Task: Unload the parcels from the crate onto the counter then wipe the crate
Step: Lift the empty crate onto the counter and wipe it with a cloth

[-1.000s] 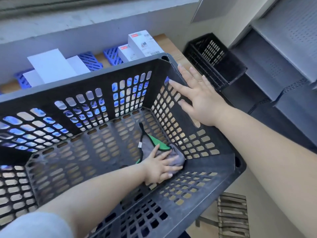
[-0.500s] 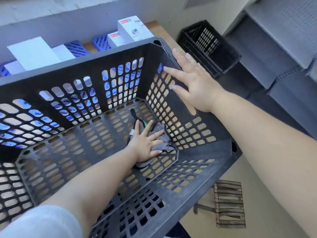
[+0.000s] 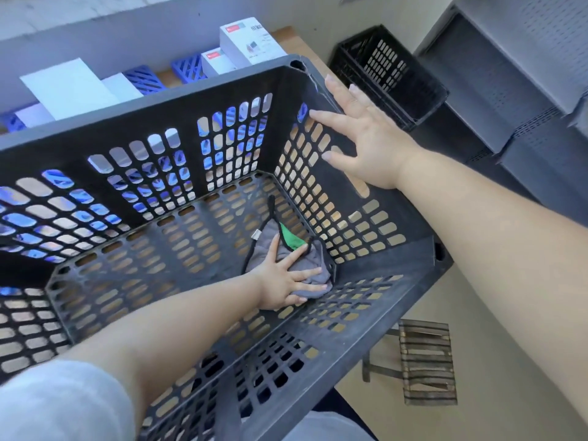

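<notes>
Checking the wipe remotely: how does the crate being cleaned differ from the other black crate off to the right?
The near crate sits tilted toward the camera; the far crate stands level, lower down. The near crate holds a grey cloth pressed by the left hand, with the right hand flat on its wall; nobody touches the far crate. Both are dark, perforated plastic.

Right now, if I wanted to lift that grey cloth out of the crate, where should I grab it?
Probably pinch the grey cloth at its bunched far edge beside the green patch, reaching down from above: the left hand presses its middle flat, and the crate walls block side approaches.
</notes>
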`<state>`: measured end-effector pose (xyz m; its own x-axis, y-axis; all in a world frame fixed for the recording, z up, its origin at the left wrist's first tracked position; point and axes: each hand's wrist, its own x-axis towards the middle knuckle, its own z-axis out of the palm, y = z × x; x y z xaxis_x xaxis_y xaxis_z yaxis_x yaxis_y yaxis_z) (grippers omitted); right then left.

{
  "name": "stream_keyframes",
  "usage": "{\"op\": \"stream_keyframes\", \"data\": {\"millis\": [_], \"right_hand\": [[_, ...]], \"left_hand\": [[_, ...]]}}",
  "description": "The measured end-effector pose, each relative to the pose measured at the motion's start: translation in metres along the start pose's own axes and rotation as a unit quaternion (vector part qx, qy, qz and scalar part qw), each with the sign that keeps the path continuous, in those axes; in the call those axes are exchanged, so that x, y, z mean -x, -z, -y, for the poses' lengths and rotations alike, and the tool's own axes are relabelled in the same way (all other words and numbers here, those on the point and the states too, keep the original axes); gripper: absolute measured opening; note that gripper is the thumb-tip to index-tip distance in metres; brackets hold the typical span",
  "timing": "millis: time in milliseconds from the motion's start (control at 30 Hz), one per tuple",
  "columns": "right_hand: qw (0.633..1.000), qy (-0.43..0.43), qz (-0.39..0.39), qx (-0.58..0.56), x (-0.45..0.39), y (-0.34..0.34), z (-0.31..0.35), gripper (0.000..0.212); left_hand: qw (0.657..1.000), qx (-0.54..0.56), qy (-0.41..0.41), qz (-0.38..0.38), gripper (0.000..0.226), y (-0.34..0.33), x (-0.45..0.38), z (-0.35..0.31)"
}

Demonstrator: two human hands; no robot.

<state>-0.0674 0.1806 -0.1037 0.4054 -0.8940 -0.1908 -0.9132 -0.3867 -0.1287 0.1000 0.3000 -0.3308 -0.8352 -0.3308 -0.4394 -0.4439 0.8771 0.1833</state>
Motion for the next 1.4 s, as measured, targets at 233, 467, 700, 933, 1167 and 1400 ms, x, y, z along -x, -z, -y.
{"op": "stream_keyframes", "data": {"millis": [233,467,700,933,1167,1400], "right_hand": [[1.000,-0.014,0.005,0.017,0.003,0.003,0.003,0.054],[0.999,-0.006,-0.006,0.040,-0.001,-0.002,-0.001,0.060],[0.999,0.021,-0.023,0.023,-0.007,-0.009,-0.011,0.063],[0.998,0.035,-0.025,0.035,-0.007,-0.009,-0.013,0.061],[0.984,0.027,-0.083,-0.153,-0.003,-0.017,-0.021,0.055],[0.914,-0.053,-0.056,-0.398,0.003,-0.014,-0.008,0.046]], "left_hand": [[0.989,-0.033,-0.021,0.144,0.050,-0.007,0.079,0.016],[0.963,-0.047,0.233,0.127,0.049,-0.009,0.145,0.073],[0.927,0.131,0.346,0.054,0.051,-0.020,0.109,0.045],[0.902,0.298,0.289,-0.121,0.048,0.028,0.064,0.038],[0.718,0.469,0.309,-0.411,0.051,0.128,0.041,0.020],[0.548,0.524,0.314,-0.571,0.064,0.210,0.008,0.036]]}}
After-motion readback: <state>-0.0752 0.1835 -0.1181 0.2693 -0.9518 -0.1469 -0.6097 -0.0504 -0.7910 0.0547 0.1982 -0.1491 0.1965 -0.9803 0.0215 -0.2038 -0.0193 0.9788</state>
